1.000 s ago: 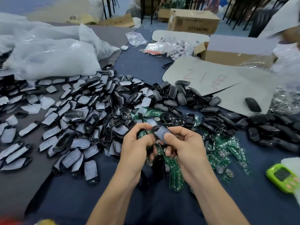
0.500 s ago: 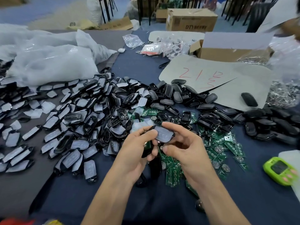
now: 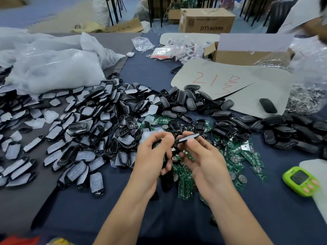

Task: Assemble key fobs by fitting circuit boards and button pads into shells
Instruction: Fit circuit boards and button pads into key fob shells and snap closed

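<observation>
Dark blue cloth (image 3: 106, 218) covers the near table, and both forearms reach over it to meet just above the parts, so the work is lifted clear of the clutter and close to the eye.

The left hand (image 3: 152, 160) has its fingers curled in, thumb and forefinger closed on a small part (image 3: 159, 145). Most of it is hidden in the palm, so I cannot tell whether it is a board or a pad. The right hand (image 3: 203, 160) pinches a black shell half (image 3: 188, 137) by its long edges between thumb and fingertips. The shell is nearly level with its pale face up, and its end points at the left fingertips, almost touching them. This looks like lining up for a fit, with the shell steadied while the other piece is brought to it.

Green circuit boards (image 3: 247, 156) lie loose directly under and to the right of the hands, within easy reach. A lime-green timer (image 3: 300, 179) sits further right.

Padded shells (image 3: 79, 138) are spread to the left and plain black shells (image 3: 221, 117) are heaped beyond the hands. Behind them lie a grey sheet (image 3: 247, 85) marked in red, white plastic bags (image 3: 53, 68) and a cardboard box (image 3: 207, 20).
</observation>
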